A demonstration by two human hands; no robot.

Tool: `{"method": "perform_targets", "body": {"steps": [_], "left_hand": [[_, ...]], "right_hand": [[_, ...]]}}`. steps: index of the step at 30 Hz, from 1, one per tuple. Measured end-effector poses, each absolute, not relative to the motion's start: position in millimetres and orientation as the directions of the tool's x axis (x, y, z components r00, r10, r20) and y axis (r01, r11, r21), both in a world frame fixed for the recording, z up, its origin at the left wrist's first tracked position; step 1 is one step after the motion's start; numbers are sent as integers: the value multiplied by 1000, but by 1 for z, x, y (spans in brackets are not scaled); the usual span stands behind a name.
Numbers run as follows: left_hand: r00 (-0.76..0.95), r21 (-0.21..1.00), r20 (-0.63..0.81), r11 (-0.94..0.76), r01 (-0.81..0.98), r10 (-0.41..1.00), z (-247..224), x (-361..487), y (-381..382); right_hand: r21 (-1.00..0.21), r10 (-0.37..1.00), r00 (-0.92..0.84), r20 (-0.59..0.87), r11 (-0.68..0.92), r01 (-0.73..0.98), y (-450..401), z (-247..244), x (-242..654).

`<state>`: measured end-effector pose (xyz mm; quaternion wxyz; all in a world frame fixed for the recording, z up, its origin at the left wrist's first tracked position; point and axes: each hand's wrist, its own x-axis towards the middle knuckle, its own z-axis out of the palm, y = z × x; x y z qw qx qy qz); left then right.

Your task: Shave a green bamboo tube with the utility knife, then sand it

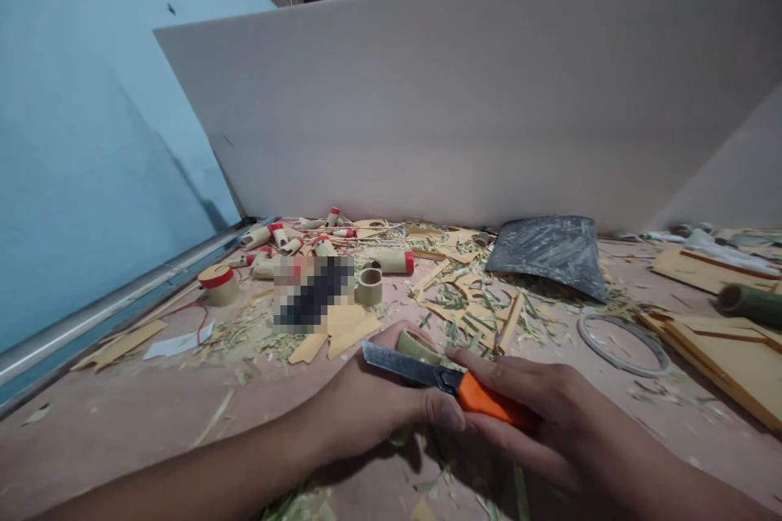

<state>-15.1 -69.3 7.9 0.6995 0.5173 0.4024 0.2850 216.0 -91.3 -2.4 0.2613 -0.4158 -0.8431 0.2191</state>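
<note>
My left hand [363, 407] is closed around a short green bamboo tube [419, 347], its open end facing up and away. In my right hand [553, 407] is a utility knife with an orange handle [489, 400]. Its grey blade points left and lies across the near side of the tube, just above my left thumb. From this angle I cannot tell whether the edge touches the bamboo. The thumb tip of my left hand rests by the base of the blade. My fingers hide most of the tube.
Bamboo shavings and cardboard scraps [351, 330] litter the tabletop. Several red-banded bamboo pieces [391, 262] and a bamboo ring [369, 290] lie beyond my hands. A dark grey sheet [543, 252], a tape roll [623, 342] and cardboard [727, 350] are rightward. A pale panel [458, 114] borders the back.
</note>
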Motion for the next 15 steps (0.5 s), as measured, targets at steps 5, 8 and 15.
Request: {"method": "perform_targets", "body": {"steps": [5,8,15], "left_hand": [[418,985,-159,117,125,895,3,-16,-65],[422,973,-202,132,189,884,2,-17,-63],[432,977,-138,52,207,891,10,-13,-66]], "right_hand": [[-503,832,-479,281,553,664,-93,-5,217],[-409,836,-465,290,548,730,-95,-7,215],[-380,852,-360,380,499,779,-99,-18,211]]}}
